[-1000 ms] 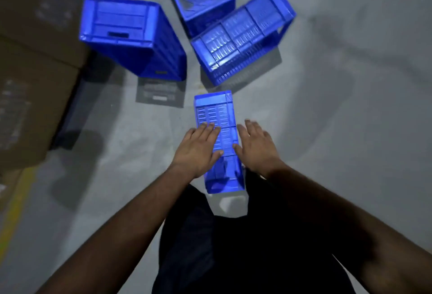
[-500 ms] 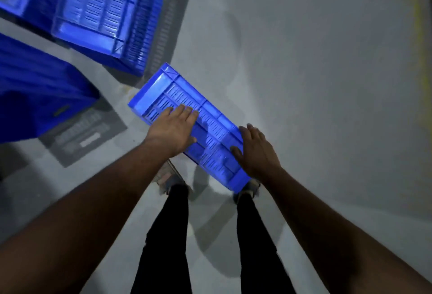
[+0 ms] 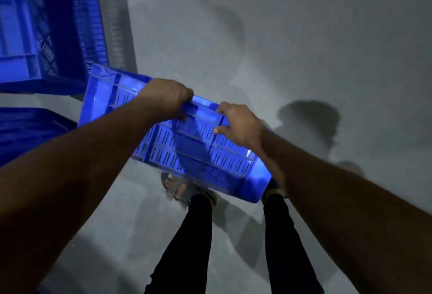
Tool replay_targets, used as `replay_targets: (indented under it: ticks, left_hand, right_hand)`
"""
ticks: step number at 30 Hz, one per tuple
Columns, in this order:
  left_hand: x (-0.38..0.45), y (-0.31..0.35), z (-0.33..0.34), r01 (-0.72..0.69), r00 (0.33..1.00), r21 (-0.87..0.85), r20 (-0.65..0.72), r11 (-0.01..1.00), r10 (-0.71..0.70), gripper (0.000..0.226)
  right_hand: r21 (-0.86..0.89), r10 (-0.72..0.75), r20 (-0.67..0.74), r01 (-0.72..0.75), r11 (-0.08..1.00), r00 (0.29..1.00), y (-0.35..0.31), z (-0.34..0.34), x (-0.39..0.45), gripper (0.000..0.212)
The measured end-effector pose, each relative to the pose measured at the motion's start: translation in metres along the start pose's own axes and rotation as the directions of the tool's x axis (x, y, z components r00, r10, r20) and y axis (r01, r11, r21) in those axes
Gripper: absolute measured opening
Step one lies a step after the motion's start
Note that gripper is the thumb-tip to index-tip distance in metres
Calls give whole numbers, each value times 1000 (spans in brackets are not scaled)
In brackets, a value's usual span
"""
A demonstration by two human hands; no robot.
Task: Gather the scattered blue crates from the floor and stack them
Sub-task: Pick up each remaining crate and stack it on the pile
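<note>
I hold a blue slotted crate (image 3: 198, 153) on its side in front of my legs, tilted from upper left to lower right above the floor. My left hand (image 3: 167, 96) grips its far top edge, fingers curled over the rim. My right hand (image 3: 238, 123) grips the same edge a little to the right, thumb pressed on the slotted wall. A second blue crate (image 3: 46, 27) stands at the upper left, its open inside facing me. Part of a third blue crate (image 3: 25, 132) shows at the left edge, below the second.
Grey concrete floor (image 3: 292, 48) spreads to the right and ahead, with my shadow on it. My feet in sandals (image 3: 180, 188) stand just under the held crate, black trouser legs below.
Both hands went from lying flat on the crate's side to curling over its top edge. The crate has tipped and come up toward me, and the view has swung right.
</note>
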State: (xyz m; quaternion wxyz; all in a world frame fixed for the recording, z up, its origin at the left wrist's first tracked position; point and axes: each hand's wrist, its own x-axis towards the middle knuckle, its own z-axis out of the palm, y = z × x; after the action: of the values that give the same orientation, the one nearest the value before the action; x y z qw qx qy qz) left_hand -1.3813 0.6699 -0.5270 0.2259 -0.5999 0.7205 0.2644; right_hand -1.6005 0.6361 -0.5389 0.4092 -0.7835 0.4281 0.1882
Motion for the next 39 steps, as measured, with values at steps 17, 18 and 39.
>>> replay_targets:
  ticks: [17, 18, 39]
  left_hand:
    - [46, 154, 66, 65, 997, 43, -49, 997, -63, 15]
    - [54, 162, 77, 66, 997, 28, -31, 997, -65, 15]
    - [49, 24, 94, 520, 568, -850, 270, 85, -777, 66]
  right_hand:
    - [-585, -148, -9, 114, 803, 989, 113, 20, -24, 38]
    - [-630, -124, -2, 95, 770, 992, 123, 27, -22, 40]
    - [331, 421, -585, -269, 904, 693, 231, -30, -3, 53]
